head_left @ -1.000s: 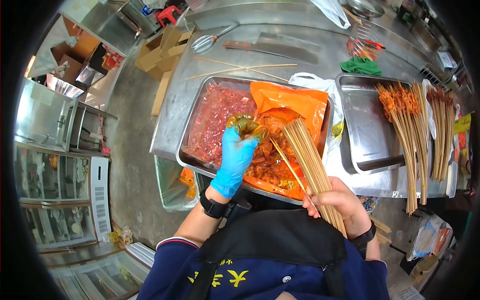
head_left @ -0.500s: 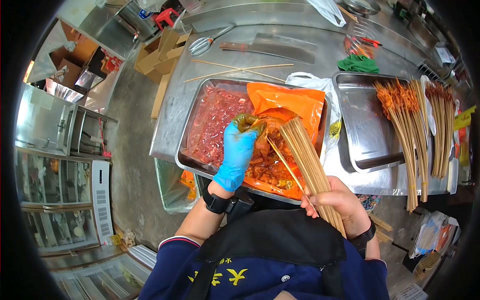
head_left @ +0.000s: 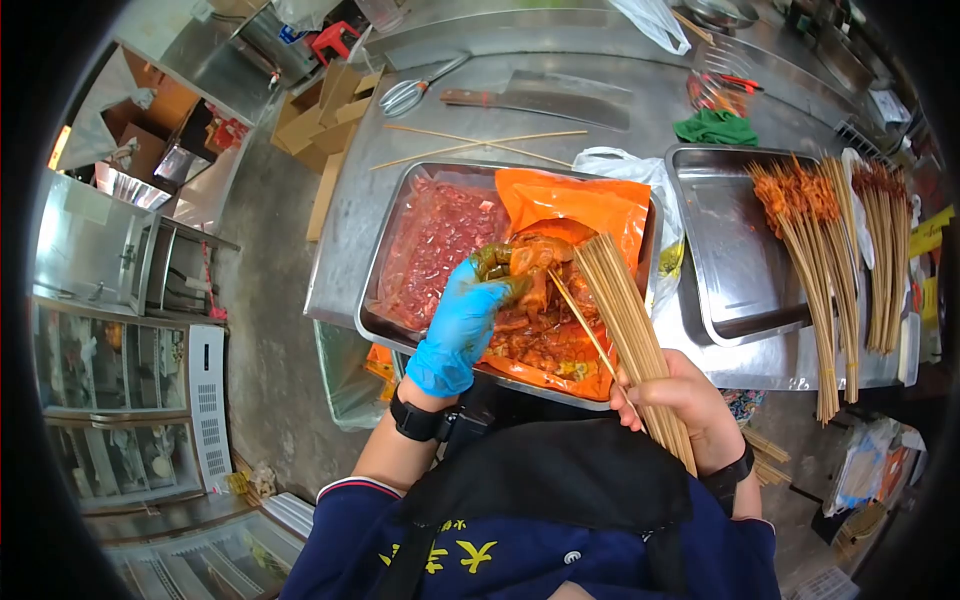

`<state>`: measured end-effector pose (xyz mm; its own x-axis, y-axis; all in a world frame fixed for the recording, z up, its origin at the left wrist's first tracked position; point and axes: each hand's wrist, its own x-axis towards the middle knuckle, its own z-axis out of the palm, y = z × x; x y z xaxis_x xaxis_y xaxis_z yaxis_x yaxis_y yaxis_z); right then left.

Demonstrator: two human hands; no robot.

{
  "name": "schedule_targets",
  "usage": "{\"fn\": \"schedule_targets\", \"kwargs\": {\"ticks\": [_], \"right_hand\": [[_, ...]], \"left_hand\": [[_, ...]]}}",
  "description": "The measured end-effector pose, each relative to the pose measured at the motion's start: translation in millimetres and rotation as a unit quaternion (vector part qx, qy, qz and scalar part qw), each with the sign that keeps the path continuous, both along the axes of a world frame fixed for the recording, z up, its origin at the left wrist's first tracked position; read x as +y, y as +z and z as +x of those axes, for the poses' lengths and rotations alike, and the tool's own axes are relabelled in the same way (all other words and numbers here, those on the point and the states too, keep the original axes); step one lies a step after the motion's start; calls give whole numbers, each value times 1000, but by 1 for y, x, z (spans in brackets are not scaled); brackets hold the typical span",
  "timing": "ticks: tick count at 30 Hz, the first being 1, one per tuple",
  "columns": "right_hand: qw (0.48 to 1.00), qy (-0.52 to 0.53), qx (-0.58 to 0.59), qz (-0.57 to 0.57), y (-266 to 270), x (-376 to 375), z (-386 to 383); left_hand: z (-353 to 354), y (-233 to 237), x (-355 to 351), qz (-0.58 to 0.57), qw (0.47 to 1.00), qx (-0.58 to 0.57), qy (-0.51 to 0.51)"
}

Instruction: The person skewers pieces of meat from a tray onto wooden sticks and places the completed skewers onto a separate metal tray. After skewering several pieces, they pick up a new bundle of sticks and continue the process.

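Observation:
My left hand (head_left: 462, 325), in a blue glove stained with sauce, pinches a piece of marinated meat (head_left: 540, 258) between thumb and fingers. It is over an opened orange bag (head_left: 605, 200) of sauced meat. Bare, my right hand (head_left: 695, 400) grips a thick bundle of bamboo skewers (head_left: 625, 330). One single skewer (head_left: 585, 322) stands apart from the bundle, held at its lower end by the right fingertips. Its upper tip is right at the meat in my left hand. Beside the orange bag, a clear bag of red raw meat (head_left: 440, 245) lies in the same metal tray (head_left: 372, 285).
A second metal tray (head_left: 740, 290) stands to the right, with loaded meat skewers (head_left: 800, 215) across its edge. More skewers (head_left: 883, 270) lie beyond them. Toward the back are a cleaver (head_left: 560, 103), scissors (head_left: 405, 97), crossed loose skewers (head_left: 480, 145) and a green cloth (head_left: 715, 126).
My left hand has turned and its fingers have spread a little, showing more of the meat piece. The skewer bundle and my right hand have shifted slightly to the right.

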<state>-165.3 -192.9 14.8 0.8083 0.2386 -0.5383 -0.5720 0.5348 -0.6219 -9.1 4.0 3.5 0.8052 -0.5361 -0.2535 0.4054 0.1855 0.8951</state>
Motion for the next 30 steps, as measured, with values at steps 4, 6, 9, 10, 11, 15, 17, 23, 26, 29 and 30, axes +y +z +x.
{"fn": "schedule_targets", "kwargs": {"ticks": [4,6,9,10,11,15,17,23,26,29,30], "right_hand": [[1000,-3,-7,-2,-2,2,-1],[1000,-3,-4,6,-3,2,-1],[1000,20,-2,0,-5,3,-1],[1000,19,-2,0,-3,4,-1],[1000,18,-15,0,1,5,-1],[999,8,-36,-9,3,4,-2],[999,4,-30,-9,3,3,-4],[1000,0,-25,-2,3,2,-3],[1000,-4,-19,6,3,3,-5],[1000,-7,-24,6,2,1,-4],[1000,-2,-19,5,2,1,-4]], "left_hand": [[2,-9,-1,-49,996,-10,72],[2,-9,-3,-52,993,-27,106],[1,-6,-10,-48,994,-38,93],[0,-6,-12,-48,994,-38,92],[-1,-6,-15,-15,995,-57,77],[-6,-16,-13,4,995,-86,50],[-5,-16,-10,8,991,-124,41],[-6,-15,-4,-74,997,28,21],[-6,-15,0,-82,994,67,9],[-5,-3,-2,-105,986,119,-45],[-6,-3,-1,-106,986,117,-45]]}}
